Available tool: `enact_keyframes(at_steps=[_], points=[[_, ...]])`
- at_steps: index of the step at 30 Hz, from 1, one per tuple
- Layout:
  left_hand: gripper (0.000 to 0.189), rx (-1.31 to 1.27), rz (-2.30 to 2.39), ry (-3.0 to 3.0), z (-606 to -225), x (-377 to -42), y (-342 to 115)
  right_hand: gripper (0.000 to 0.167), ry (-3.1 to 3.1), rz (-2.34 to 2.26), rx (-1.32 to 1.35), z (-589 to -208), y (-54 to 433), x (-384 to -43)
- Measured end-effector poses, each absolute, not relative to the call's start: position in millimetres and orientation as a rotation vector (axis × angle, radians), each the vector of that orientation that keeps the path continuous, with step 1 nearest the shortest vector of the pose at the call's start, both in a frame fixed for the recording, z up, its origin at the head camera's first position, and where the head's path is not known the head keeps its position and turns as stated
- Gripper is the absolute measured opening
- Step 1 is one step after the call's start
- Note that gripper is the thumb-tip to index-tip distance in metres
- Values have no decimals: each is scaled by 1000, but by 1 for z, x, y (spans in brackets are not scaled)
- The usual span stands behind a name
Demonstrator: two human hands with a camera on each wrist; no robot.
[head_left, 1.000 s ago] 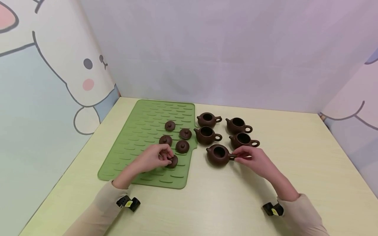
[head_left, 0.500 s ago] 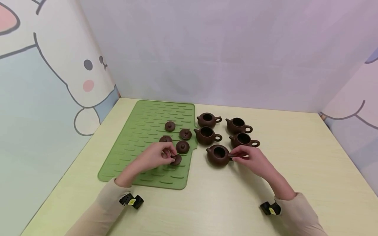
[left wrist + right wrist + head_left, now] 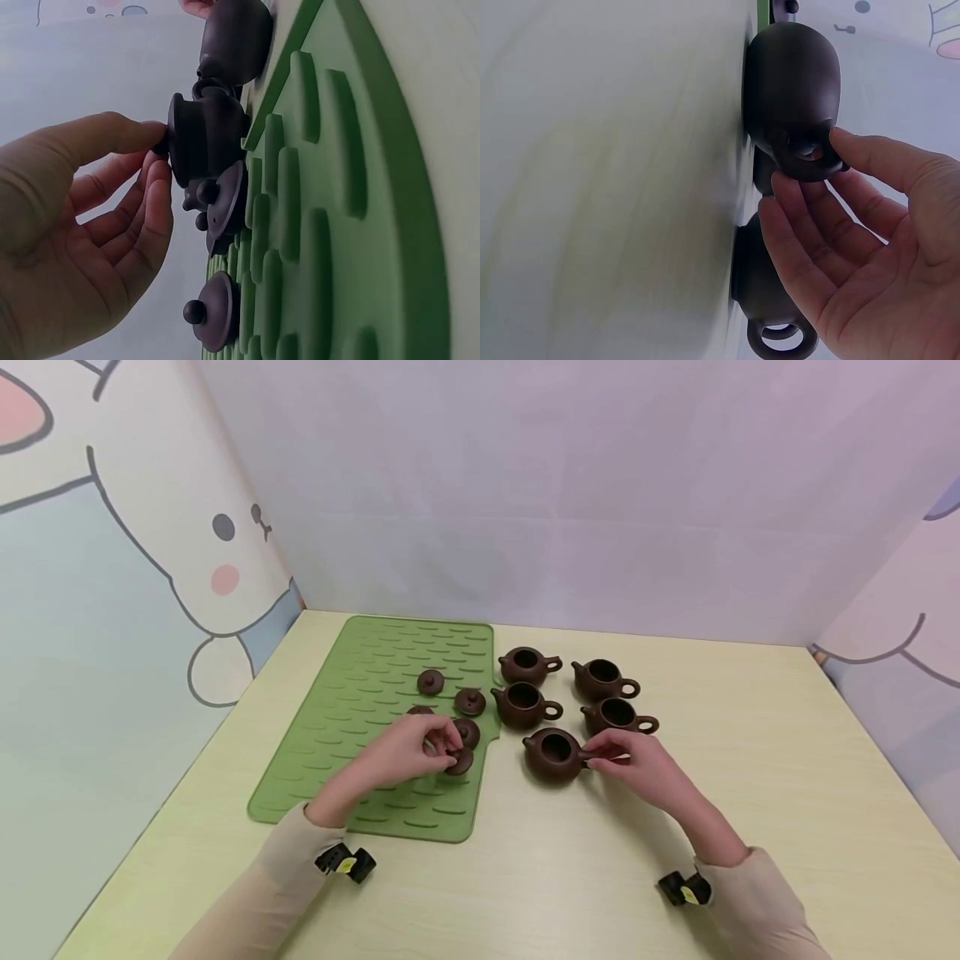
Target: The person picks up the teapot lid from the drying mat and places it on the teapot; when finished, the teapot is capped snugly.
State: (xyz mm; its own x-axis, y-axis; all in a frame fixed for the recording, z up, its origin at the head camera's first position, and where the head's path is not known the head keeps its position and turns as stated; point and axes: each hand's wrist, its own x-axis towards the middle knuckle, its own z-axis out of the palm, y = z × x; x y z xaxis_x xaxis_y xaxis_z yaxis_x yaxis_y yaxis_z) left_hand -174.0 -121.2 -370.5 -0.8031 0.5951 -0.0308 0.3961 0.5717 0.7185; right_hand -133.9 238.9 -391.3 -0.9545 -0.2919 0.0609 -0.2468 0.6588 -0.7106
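Note:
Above the green mat (image 3: pixel 330 735), my left hand (image 3: pixel 401 752) pinches a dark brown teapot lid (image 3: pixel 460 762) by its knob. The left wrist view shows that lid (image 3: pixel 191 139) raised off the mat, its flange facing the teapots. My right hand (image 3: pixel 645 768) holds the handle of the nearest small teapot (image 3: pixel 553 756), which stands lidless on the table with its spout to the left. Thumb and fingers meet at the handle (image 3: pixel 810 161) in the right wrist view. Several other lids, one of them a lid (image 3: pixel 470 702) near the mat's right edge, lie knob up; my left hand partly hides some.
Several more lidless teapots stand close together behind the held one, among them a teapot (image 3: pixel 522 705) touching or nearly touching the mat's edge and a teapot (image 3: pixel 618 717) to the right. A pale wall (image 3: pixel 562 502) rises behind the table (image 3: pixel 555 877).
My left hand has lifted the lid and carried it rightward towards the mat's right edge. My right hand keeps its hold on the teapot's handle, which stays in place.

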Motion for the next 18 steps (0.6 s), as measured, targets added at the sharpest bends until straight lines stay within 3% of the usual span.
enact_keyframes(at_steps=[18], points=[[14, 892, 1112, 2483, -361, -186, -96, 14, 2793, -1192, -459, -389, 238, -135]])
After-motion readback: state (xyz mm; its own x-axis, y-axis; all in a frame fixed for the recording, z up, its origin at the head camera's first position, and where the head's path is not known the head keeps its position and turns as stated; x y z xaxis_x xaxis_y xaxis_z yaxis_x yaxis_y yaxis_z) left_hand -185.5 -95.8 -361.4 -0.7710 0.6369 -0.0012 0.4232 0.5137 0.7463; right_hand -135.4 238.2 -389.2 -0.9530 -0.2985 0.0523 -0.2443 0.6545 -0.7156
